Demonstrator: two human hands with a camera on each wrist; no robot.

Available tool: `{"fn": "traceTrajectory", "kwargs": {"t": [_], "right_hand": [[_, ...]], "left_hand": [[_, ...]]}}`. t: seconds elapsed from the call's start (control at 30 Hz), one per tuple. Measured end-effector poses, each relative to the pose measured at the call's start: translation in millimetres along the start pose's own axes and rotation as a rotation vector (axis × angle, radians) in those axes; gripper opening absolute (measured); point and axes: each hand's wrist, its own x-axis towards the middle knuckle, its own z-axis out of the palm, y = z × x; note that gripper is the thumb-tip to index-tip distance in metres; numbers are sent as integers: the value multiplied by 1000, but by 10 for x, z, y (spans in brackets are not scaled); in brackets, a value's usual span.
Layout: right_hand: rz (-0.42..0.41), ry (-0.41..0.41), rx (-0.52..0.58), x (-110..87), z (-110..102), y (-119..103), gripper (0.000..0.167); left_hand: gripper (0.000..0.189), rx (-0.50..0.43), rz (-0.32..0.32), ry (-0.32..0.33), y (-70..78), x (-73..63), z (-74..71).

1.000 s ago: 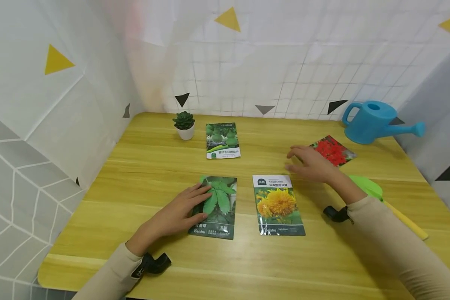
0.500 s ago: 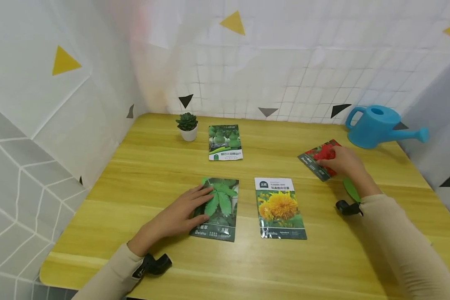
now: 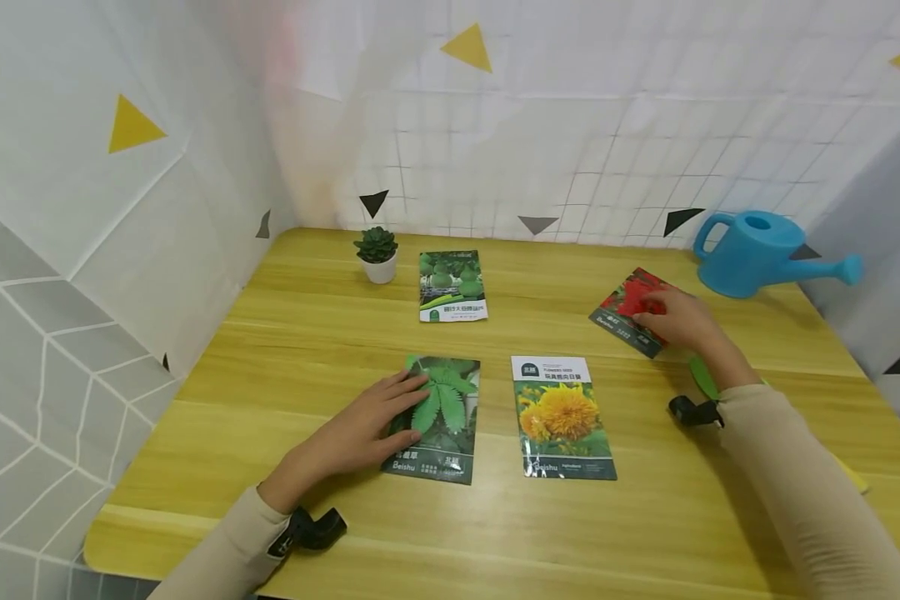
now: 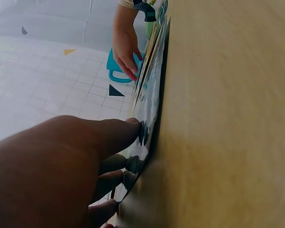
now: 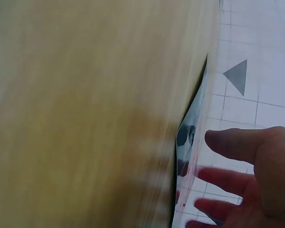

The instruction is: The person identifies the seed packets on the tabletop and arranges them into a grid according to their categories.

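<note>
My left hand (image 3: 367,421) lies with its fingers extended on the left side of a green-leaf seed packet (image 3: 441,417). In the left wrist view, the thumb and fingertips touch the glossy surface of this packet (image 4: 151,111). At the right, my right hand (image 3: 684,317) reaches over a red-flower seed packet (image 3: 621,312), which lies at a slant and is partly covered by the fingers. The right wrist view has the thumb and spread fingers (image 5: 223,179) beside the packet's raised face (image 5: 187,147). Between the hands lies a yellow-sunflower seed packet (image 3: 562,417).
A green gourd seed packet (image 3: 452,285) lies at the back, right of a small potted succulent (image 3: 378,254). A blue watering can (image 3: 757,254) stands at the back right. Beneath the right forearm show a green blade (image 3: 702,377) and a yellow handle (image 3: 851,475). The wooden table (image 3: 232,417) meets a white backdrop.
My right hand has moved right onto the red-flower packet, which has turned and slid slightly left and back. The left hand stays on the green-leaf packet. The head view has shifted slightly.
</note>
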Motion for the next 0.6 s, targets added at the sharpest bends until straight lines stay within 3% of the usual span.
{"fn": "traceTrajectory", "kwargs": {"t": [0.13,0.4,0.6], "right_hand": [[9,45,7,19,17,0,68],[-55,59,4,5,47,-34,46],[-23,22,52,24,79,-105,58]], "left_hand": [[62,3,1,-4,-8,-5,-10],[63,-11,-8,-5,-18,-5,-2],[63,-12,-8,-6,-21,-5,17]]}}
